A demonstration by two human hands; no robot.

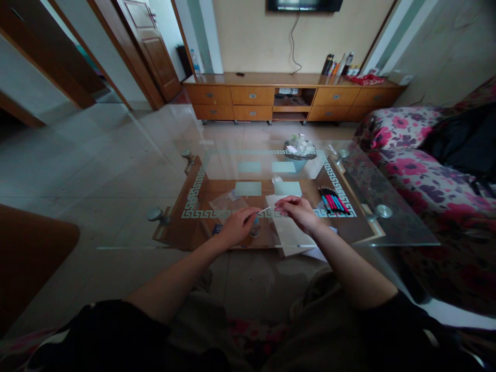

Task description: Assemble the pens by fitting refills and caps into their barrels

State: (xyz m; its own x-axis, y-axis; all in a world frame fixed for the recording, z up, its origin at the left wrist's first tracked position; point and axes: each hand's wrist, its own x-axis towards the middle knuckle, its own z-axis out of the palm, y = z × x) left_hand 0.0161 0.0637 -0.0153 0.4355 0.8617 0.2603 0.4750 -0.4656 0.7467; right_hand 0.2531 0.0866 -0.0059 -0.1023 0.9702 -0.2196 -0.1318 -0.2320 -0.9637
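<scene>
Over the near edge of the glass table point(403, 227), my left hand point(239, 225) pinches a thin white stick point(265, 210) that points right; its exact kind is too small to tell. My right hand point(299, 212) hovers just right of the stick's tip, thumb and fingertips drawn together. Whether anything is between them is too small to make out. Beneath my right hand lies a white sheet point(284, 232). To its right is a row of black, pink and blue pens or pencils point(332, 200). A small clear container point(254, 228) shows beside my left hand.
A clear plastic bag point(225, 202) and a small blue item point(217, 228) lie left. Beyond the table stands a full waste basket point(297, 163). A wooden TV cabinet point(251, 96) lines the wall. A flowered sofa point(411, 165) is at right.
</scene>
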